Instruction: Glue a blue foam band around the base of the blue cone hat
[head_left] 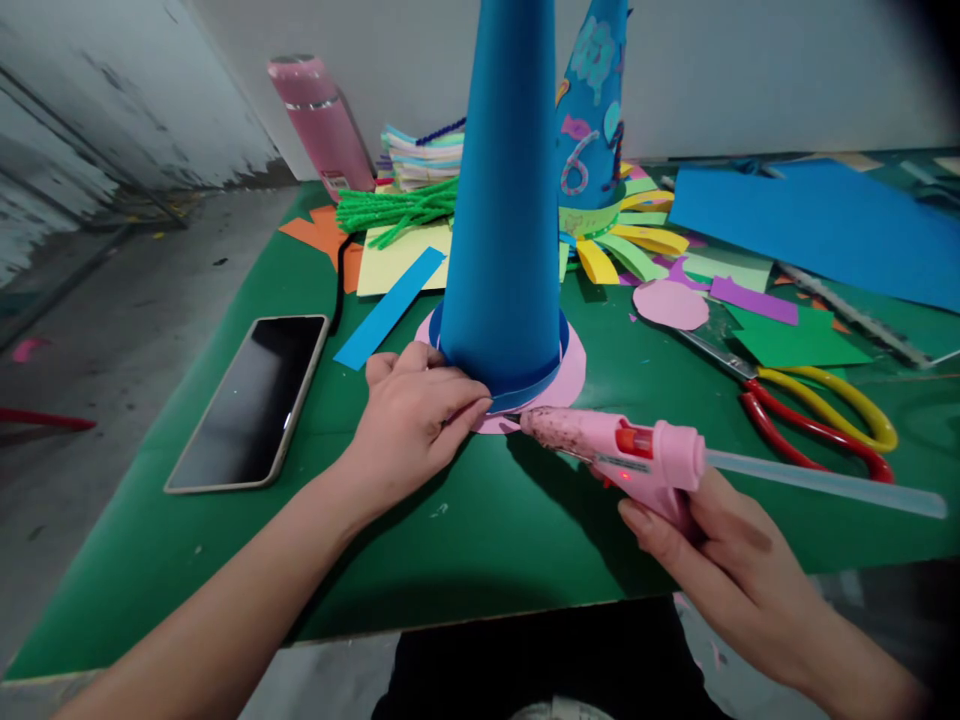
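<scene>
A tall blue paper cone [504, 200] stands upright on a pink paper disc [574, 362], which shows around its base. My left hand [420, 405] is closed at the front of the base, thumb and fingers pinching the cone's lower edge. In my right hand [720, 555] is a pink hot glue gun [600, 440], gripped by its handle. Its dark nozzle points left and reaches the front rim of the pink disc, close to my left fingertips. A translucent glue stick [825, 483] juts out of the gun's back, and a small red light glows on its side.
Left on the green table [375, 590] lies a phone [251, 400]. Behind are a pink bottle [322, 125], green pipe cleaners [397, 208] and a decorated blue cone [592, 120]. Red-and-yellow-handled scissors [817, 415], paper scraps and a blue sheet [817, 225] lie right.
</scene>
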